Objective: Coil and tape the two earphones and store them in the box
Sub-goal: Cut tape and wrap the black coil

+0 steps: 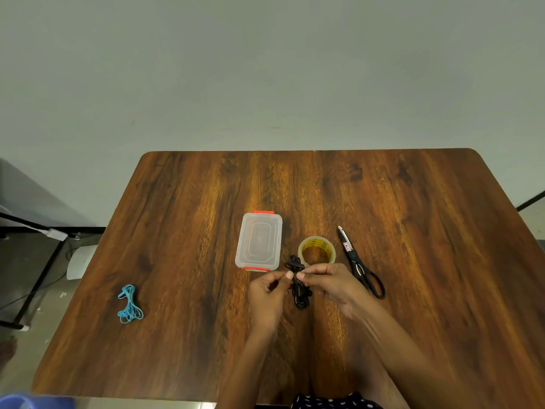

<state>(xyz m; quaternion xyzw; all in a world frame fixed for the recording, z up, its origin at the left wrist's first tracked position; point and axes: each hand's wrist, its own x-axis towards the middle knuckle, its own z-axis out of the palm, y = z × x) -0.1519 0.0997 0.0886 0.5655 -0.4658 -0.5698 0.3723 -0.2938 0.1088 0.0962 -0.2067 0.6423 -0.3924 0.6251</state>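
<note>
Black earphone [299, 286] pinched between left hand [267, 293] and right hand [330, 283] mid-tabletop [182, 202], bundled for taping; tape roll [316, 251] beside.

- The middle of the black earphone [300, 286] was covered by the fingertips of the left hand [269, 293] and the right hand [330, 283]; its earbuds and plug could not be made out.
- Any tape on that bundle was too small to be told.
- The near rim of the tape roll [316, 251] was hidden behind the right hand's fingers.
- The print on the scissors [360, 264] label was too small to be read.
- The table [182, 335] was cut off at the bottom edge, as were both forearms.
- A blue object [20, 402] at the lower left corner was blurred and cropped.
</note>
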